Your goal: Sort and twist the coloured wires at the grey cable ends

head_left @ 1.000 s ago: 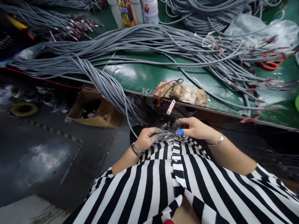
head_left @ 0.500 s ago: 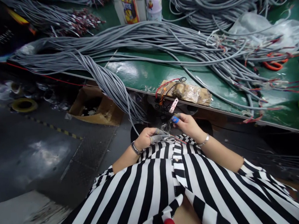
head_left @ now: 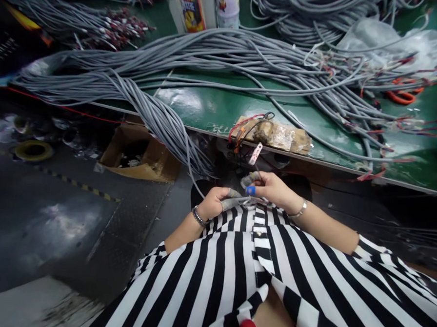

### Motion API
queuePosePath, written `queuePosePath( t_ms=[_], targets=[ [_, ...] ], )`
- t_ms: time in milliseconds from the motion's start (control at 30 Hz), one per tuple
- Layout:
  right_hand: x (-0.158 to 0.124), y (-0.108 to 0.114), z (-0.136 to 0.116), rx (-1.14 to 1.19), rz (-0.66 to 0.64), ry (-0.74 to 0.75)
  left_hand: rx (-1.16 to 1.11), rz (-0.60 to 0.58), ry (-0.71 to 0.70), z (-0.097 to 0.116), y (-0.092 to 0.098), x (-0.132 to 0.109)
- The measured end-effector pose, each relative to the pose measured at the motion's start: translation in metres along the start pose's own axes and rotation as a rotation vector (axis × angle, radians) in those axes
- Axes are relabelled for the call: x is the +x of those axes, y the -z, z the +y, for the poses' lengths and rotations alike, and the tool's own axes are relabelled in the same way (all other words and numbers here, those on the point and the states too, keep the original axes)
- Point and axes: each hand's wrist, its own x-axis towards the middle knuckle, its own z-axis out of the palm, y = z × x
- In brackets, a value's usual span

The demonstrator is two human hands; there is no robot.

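Note:
My left hand (head_left: 217, 202), its fingertips covered in greyish wraps, pinches a thin grey cable (head_left: 194, 182) close to its stripped end. The cable runs up from my lap into a thick bundle of grey cables (head_left: 161, 120) hanging over the table edge. Opposite it, my right hand (head_left: 269, 189) has blue tape round the thumb and grey wraps on the fingers. Its thumb and fingers close at the fine wires (head_left: 259, 199) coming out of the cable end. These wires are partly hidden by the fingers and blend with the striped shirt.
A green table (head_left: 207, 93) carries long grey cables with bared ends at the right. Orange-handled scissors (head_left: 401, 95) lie there near a clear plastic bag (head_left: 366, 38). Taped cardboard (head_left: 275, 133) sits on the front edge. Below stands a cardboard box (head_left: 141, 158).
My right hand has come down and slightly left, from above the cable end onto its wires. The loose strands seen between the hands are now hidden. My left hand stays nearly still.

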Motion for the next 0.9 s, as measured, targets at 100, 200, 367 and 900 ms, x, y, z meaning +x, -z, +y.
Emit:
queuePosePath(
  t_ms=[100,200,367,900],
  targets=[
    [0.007,0.004,0.004,0.221,0.121,-0.064,-0.019,0.052,-0.01,0.003,0.003,-0.005],
    [0.009,0.015,0.008,0.31,0.166,-0.083,0.008,0.066,-0.046,0.004,0.004,-0.007],
    [-0.005,0.033,0.007,0.206,0.093,-0.085,0.067,0.082,-0.109,-0.001,0.004,-0.006],
    [0.009,0.018,0.018,0.181,0.379,0.053,-0.239,0.212,0.087,-0.017,0.001,-0.012]
  ],
)
